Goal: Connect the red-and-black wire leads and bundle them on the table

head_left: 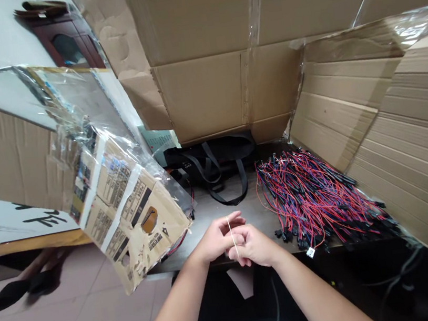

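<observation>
Both hands meet over the front edge of the dark table (208, 209). A thin pale rubber band (231, 234) is stretched across the fingers. My left hand (217, 239) has its fingers bent toward the other hand, with the band looped over them. My right hand (251, 244) touches the left one, its fingers curled at the band's lower part. To the right lies a large pile of red, blue and black wires (310, 195) with black connectors. One small white connector or tag (310, 252) hangs at the table's front edge.
A black bag (221, 151) with looped straps lies at the table's back. Cardboard walls (204, 87) stand behind and on the right (406, 139). A taped cardboard box piece (137, 213) leans at the left edge. Black shoes (8, 297) are on the floor at far left.
</observation>
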Demonstrator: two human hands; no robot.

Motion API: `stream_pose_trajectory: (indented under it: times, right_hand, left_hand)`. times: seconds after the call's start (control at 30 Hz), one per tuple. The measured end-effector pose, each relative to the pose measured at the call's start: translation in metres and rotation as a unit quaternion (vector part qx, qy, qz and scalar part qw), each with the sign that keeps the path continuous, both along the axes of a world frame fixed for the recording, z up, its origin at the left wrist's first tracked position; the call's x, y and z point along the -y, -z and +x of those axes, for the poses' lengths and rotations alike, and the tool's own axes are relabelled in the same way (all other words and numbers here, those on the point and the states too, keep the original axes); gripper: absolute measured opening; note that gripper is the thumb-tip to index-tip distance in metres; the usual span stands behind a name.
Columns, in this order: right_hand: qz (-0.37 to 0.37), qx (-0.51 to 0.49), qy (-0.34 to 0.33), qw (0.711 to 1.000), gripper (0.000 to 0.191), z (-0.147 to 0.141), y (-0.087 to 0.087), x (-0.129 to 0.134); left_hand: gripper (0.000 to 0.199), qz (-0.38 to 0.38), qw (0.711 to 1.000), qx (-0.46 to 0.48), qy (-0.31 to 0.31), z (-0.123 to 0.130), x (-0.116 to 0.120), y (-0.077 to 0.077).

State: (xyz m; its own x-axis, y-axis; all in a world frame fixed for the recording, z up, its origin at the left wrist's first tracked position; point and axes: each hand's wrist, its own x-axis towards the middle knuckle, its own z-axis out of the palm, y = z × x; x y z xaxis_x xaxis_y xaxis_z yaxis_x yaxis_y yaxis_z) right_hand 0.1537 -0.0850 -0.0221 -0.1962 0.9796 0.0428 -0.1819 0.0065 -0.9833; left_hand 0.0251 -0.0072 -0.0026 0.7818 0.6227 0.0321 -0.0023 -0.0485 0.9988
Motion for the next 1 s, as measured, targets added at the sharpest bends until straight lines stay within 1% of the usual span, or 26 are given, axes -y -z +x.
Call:
stream_pose_trajectory:
  times: [0.07, 0.1, 0.2, 0.27, 0.33, 0.4, 0.47, 0.5, 0.53, 0.57, 0.6, 0.63, 0.67, 0.7, 0.73, 0.77, 0.8, 0.83, 0.87, 0.9, 1.0]
  right_hand:
    - [0.016, -0.021, 0.003, 1.0, 0.038, 0.001, 0.002, 0.001]
    - [0.023, -0.044, 0.008, 0.999, 0.043, 0.001, 0.003, 0.001]
    - [0.032, -0.106, 0.026, 0.993, 0.057, 0.002, 0.008, 0.001]
    - [0.022, -0.144, 0.036, 0.989, 0.06, 0.004, 0.01, 0.001]
    - [-0.006, -0.211, 0.054, 0.976, 0.057, 0.006, 0.011, 0.0]
    - [-0.045, -0.283, 0.075, 0.955, 0.055, 0.009, 0.01, -0.001]
    - [-0.072, -0.326, 0.086, 0.939, 0.054, 0.012, 0.009, -0.001]
    - [-0.077, -0.337, 0.088, 0.934, 0.054, 0.014, 0.009, -0.001]
    - [-0.078, -0.345, 0.09, 0.931, 0.053, 0.015, 0.008, 0.0]
    - [-0.077, -0.352, 0.092, 0.928, 0.052, 0.017, 0.008, 0.0]
    - [-0.075, -0.357, 0.094, 0.927, 0.052, 0.017, 0.007, 0.001]
    - [-0.073, -0.36, 0.095, 0.925, 0.051, 0.018, 0.007, 0.001]
    - [-0.072, -0.363, 0.094, 0.924, 0.051, 0.018, 0.007, 0.001]
    - [-0.071, -0.364, 0.095, 0.924, 0.051, 0.018, 0.007, 0.002]
    - [-0.07, -0.365, 0.095, 0.924, 0.051, 0.018, 0.007, 0.002]
    - [-0.069, -0.365, 0.093, 0.924, 0.051, 0.018, 0.007, 0.002]
    - [-0.068, -0.365, 0.09, 0.924, 0.051, 0.018, 0.007, 0.003]
    - [-0.066, -0.363, 0.086, 0.925, 0.052, 0.018, 0.007, 0.003]
    - [-0.064, -0.361, 0.081, 0.927, 0.052, 0.018, 0.008, 0.003]
    - [-0.062, -0.358, 0.076, 0.928, 0.052, 0.018, 0.008, 0.003]
    - [-0.056, -0.352, 0.066, 0.932, 0.052, 0.018, 0.01, 0.004]
  left_hand:
    - [0.054, 0.023, 0.998, -0.046, 0.021, 0.001, 0.002, -0.003]
    - [0.051, 0.037, 0.996, -0.066, 0.038, 0.0, 0.003, -0.005]
    - [0.048, 0.077, 0.989, -0.093, 0.081, -0.003, 0.006, -0.012]
    - [0.045, 0.09, 0.987, -0.093, 0.095, -0.007, 0.01, -0.02]
    - [0.043, 0.079, 0.988, -0.079, 0.108, -0.013, 0.016, -0.031]
    - [0.046, 0.034, 0.99, -0.075, 0.112, -0.019, 0.023, -0.042]
    - [0.044, 0.0, 0.992, -0.089, 0.084, -0.025, 0.029, -0.051]
    - [0.041, 0.009, 0.993, -0.101, 0.051, -0.027, 0.031, -0.054]
    - [0.037, 0.037, 0.993, -0.116, 0.004, -0.03, 0.03, -0.056]
    - [0.034, 0.081, 0.987, -0.129, -0.059, -0.032, 0.027, -0.056]
    - [0.032, 0.134, 0.972, -0.142, -0.131, -0.035, 0.022, -0.055]
    - [0.029, 0.19, 0.947, -0.151, -0.209, -0.037, 0.015, -0.054]
    - [0.027, 0.235, 0.915, -0.159, -0.287, -0.038, 0.006, -0.052]
    - [0.026, 0.279, 0.88, -0.18, -0.341, -0.04, -0.004, -0.049]
    - [0.026, 0.333, 0.839, -0.219, -0.37, -0.042, -0.014, -0.047]
    - [0.025, 0.383, 0.799, -0.282, -0.369, -0.043, -0.023, -0.046]
    - [0.027, 0.416, 0.755, -0.336, -0.379, -0.044, -0.031, -0.045]
    - [0.028, 0.434, 0.724, -0.379, -0.38, -0.045, -0.038, -0.044]
    - [0.029, 0.441, 0.702, -0.41, -0.381, -0.046, -0.044, -0.044]
    - [0.029, 0.442, 0.687, -0.429, -0.386, -0.047, -0.048, -0.043]
    - [0.029, 0.431, 0.669, -0.46, -0.394, -0.05, -0.058, -0.04]
